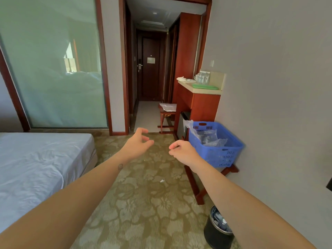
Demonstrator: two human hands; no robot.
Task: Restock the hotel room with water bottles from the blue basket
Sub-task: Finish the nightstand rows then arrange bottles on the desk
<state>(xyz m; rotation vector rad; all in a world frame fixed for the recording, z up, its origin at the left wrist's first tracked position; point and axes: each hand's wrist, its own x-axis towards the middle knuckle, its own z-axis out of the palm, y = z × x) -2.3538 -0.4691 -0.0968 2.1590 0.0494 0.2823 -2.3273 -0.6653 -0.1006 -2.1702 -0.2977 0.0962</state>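
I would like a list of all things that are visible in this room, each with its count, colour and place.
basket: 1, blue, on a rack by the right wall
wrap: 1, clear plastic, inside the basket; contents unclear
rack: 1, red-brown wood, under the basket
counter: 1, red-brown with pale top, beyond the basket
tray: 1, green, on the counter
stool: 1, red-brown, left of the counter
bin: 1, black, floor at bottom right
bed: 1, white sheet, left
glass wall: 1, greenish, behind the bed
door: 1, dark brown, end of the corridor
carpet: 1, yellow-green pattern, floor
left hand: 1, empty, held out over the carpet
right hand: 1, empty, near the basket, not touching
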